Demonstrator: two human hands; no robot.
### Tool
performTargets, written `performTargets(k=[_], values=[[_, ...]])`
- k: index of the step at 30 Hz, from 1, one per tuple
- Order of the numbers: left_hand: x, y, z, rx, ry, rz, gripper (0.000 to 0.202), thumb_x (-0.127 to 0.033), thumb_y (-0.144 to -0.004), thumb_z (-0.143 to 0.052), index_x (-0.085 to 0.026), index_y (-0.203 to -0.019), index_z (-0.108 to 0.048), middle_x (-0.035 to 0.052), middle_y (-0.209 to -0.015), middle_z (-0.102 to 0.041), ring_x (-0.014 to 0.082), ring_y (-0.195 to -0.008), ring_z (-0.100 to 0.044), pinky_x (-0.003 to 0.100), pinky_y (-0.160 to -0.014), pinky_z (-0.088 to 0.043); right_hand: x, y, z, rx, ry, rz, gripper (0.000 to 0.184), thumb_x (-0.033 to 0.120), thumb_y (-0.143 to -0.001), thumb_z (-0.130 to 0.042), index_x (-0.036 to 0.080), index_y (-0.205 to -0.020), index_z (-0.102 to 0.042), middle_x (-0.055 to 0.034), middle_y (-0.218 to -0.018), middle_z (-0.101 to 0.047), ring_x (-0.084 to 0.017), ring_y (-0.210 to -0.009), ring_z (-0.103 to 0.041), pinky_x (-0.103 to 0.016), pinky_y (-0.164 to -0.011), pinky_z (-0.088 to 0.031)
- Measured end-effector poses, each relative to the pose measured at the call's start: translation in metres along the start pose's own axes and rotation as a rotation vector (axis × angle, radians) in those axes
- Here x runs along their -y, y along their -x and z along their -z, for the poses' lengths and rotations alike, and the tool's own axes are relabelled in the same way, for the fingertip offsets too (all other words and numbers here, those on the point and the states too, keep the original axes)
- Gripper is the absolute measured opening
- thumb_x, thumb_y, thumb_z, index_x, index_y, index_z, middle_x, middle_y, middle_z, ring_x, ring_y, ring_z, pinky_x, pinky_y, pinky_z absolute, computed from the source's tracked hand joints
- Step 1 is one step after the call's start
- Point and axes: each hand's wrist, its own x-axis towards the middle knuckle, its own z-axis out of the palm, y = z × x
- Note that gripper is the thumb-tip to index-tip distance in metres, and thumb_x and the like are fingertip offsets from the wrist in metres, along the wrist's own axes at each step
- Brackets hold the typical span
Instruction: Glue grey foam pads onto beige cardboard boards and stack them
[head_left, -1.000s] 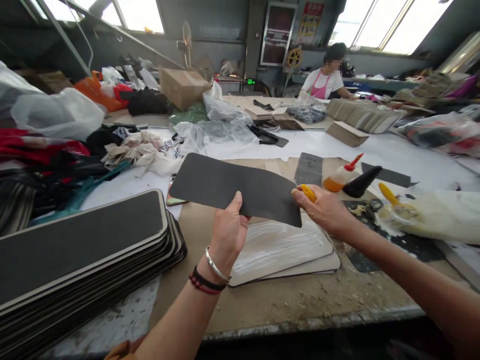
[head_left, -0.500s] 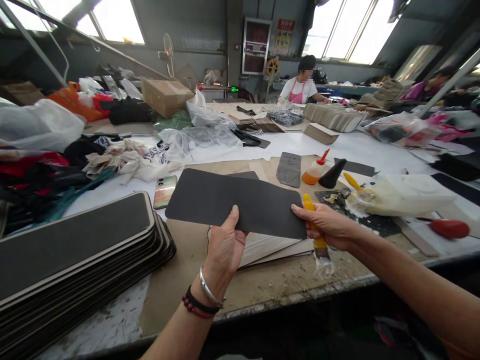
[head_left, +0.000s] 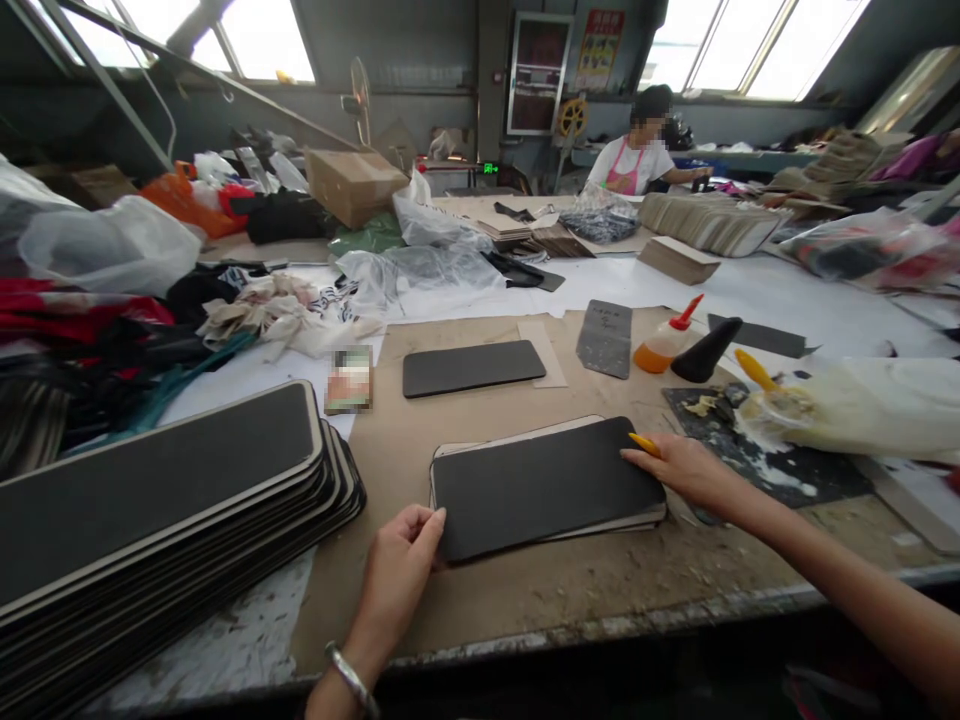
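A black rectangular panel (head_left: pixel 540 485) with rounded corners lies on a small pile of pale sheets (head_left: pixel 626 522), slightly askew to it. My left hand (head_left: pixel 405 560) pinches the panel's lower left edge between thumb and fingers. At the right end, my right hand (head_left: pixel 686 470) touches the panel with its fingertips and keeps a yellow-handled brush (head_left: pixel 645 445) in its grip; the bristles are hidden. Behind the pile, a second black panel (head_left: pixel 474 368) rests on the brown paper (head_left: pixel 397 610). A tall stack of black panels with pale borders (head_left: pixel 172 490) stands to the left.
A glue bottle with a red tip (head_left: pixel 660 345) and a black cone (head_left: pixel 705 350) stand behind my right hand. Another yellow-handled brush (head_left: pixel 756 370) lies in a white plastic container (head_left: pixel 862 405). A phone (head_left: pixel 349 380) lies at left. Across the table, a person (head_left: pixel 634 160) works.
Both hands have lowered the held black panel onto the pale sheets, uncovering the second panel behind. My left hand has shifted from its lower middle edge to its left edge.
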Motion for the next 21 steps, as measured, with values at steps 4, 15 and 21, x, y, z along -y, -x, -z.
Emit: performTargets(k=[4,15,21], values=[[-0.002,-0.008,-0.002,0.006,-0.129,-0.006,0.033,-0.046,-0.072,-0.051,-0.019,-0.053,-0.051,-0.0029,-0.047,-0.049,0.0128,-0.048,-0.045,0.025,-0.050,-0.029,-0.006,-0.016,-0.004,-0.018,0.068,-0.006,0.031,0.042,-0.087,-0.043,0.019,-0.090,-0.062,-0.0102,-0.088,-0.069,-0.026,-0.085,-0.063,-0.030,-0.071,-0.042],[-0.002,-0.011,-0.002,0.036,-0.390,0.060,0.032,-0.045,-0.077,-0.044,-0.022,-0.056,-0.051,0.0003,-0.049,-0.056,0.0175,-0.051,-0.052,0.026,-0.051,-0.028,-0.018,-0.031,-0.018,0.046,0.023,0.013,0.031,0.045,-0.086,-0.043,0.020,-0.083,-0.061,-0.0083,-0.084,-0.069,-0.024,-0.079,-0.063,-0.030,-0.069,-0.042],[0.004,-0.014,0.000,0.082,-0.420,0.077,0.038,-0.055,-0.074,-0.039,-0.023,-0.056,-0.052,0.0003,-0.049,-0.057,0.0188,-0.051,-0.053,0.027,-0.053,-0.030,-0.003,-0.026,-0.006,0.111,0.031,-0.044,0.033,0.043,-0.089,-0.040,0.017,-0.088,-0.061,-0.0096,-0.089,-0.068,-0.024,-0.084,-0.062,-0.030,-0.070,-0.041]])
